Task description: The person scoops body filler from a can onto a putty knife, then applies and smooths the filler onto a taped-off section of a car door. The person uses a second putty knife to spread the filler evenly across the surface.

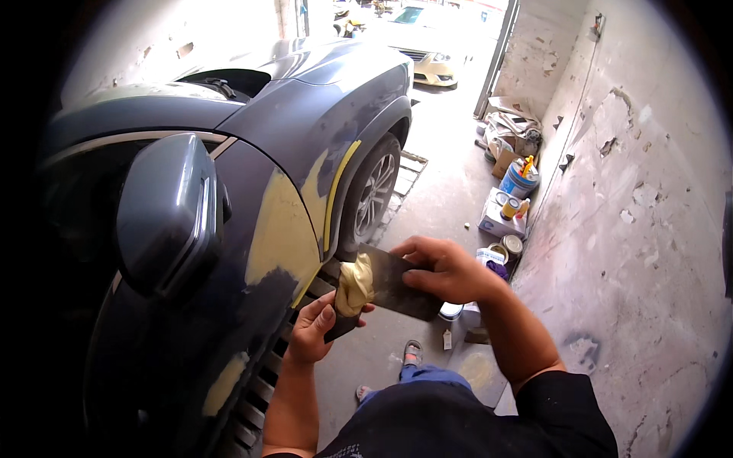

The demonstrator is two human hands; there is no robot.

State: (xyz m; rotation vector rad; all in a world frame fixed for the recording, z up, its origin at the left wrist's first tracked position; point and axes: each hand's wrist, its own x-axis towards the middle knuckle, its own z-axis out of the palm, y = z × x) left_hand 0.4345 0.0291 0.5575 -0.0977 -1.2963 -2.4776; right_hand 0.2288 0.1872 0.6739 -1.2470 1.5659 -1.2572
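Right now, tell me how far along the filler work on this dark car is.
Done: yellowish filler patches already cover part of the dark grey car door and fender. In hand: the right hand holds a dark flat spreader blade against a lump of pale yellow putty on a smaller dark blade in the left hand. Left: the patches look unsanded and unpainted.
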